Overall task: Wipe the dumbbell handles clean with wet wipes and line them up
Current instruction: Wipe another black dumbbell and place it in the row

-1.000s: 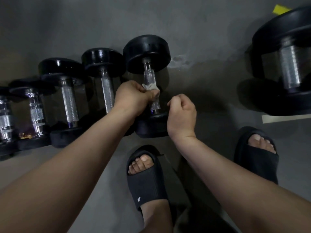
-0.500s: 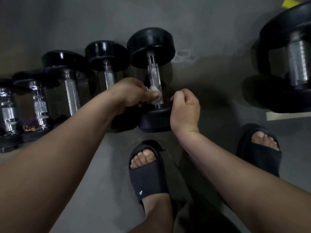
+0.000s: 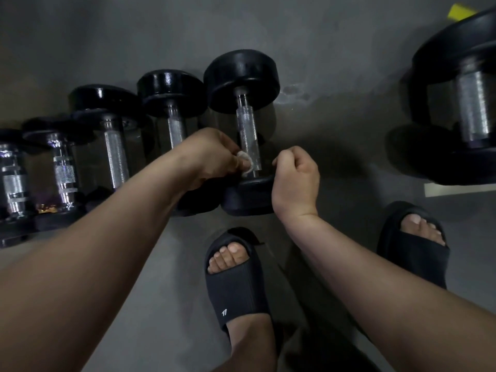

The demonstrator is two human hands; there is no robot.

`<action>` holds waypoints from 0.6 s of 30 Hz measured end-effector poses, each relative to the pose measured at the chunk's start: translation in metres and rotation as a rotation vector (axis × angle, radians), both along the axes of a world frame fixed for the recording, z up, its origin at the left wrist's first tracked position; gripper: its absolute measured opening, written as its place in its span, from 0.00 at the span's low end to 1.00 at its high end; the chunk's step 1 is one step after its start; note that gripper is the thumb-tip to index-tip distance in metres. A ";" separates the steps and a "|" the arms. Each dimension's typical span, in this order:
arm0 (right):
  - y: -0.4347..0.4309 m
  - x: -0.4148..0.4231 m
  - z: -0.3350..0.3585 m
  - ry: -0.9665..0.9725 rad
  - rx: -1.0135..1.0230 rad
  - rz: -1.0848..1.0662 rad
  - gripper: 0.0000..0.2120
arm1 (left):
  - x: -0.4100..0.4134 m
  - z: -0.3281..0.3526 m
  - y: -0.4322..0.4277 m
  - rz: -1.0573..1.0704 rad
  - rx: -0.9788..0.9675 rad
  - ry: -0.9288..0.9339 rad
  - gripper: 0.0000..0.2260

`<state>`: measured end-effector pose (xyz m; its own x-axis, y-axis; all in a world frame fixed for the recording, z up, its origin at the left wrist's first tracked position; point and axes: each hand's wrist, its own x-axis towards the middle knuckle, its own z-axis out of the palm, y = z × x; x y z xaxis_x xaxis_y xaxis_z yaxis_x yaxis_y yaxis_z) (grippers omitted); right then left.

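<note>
The left hand (image 3: 212,157) pinches a crumpled white wipe (image 3: 247,163) against the near end of a dumbbell's handle (image 3: 248,138) at 12 o'clock. Its fingers are curled tight round the wipe, likely so the damp cloth hugs the ridged metal. At 3 o'clock from the wipe, the right hand (image 3: 295,178) is a fist with nothing visible inside, just beside the near weight (image 3: 247,196), probably ready to stop rolling. This dumbbell ends a row (image 3: 115,157) of 5 running toward 9 o'clock, with a larger dumbbell (image 3: 472,108) apart at 2 o'clock. No wipe pack or other container shows.
</note>
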<state>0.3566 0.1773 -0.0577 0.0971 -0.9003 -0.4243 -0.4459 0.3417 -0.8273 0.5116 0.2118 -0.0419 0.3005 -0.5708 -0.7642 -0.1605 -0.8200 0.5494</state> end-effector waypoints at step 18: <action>0.000 -0.001 -0.003 -0.025 -0.034 0.003 0.15 | -0.021 0.004 0.003 0.568 -0.076 0.356 0.07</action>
<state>0.3557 0.1775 -0.0606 0.1105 -0.9140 -0.3904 -0.4259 0.3114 -0.8495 0.4904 0.2146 -0.0382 0.3072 -0.4546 -0.8360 0.4860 -0.6803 0.5485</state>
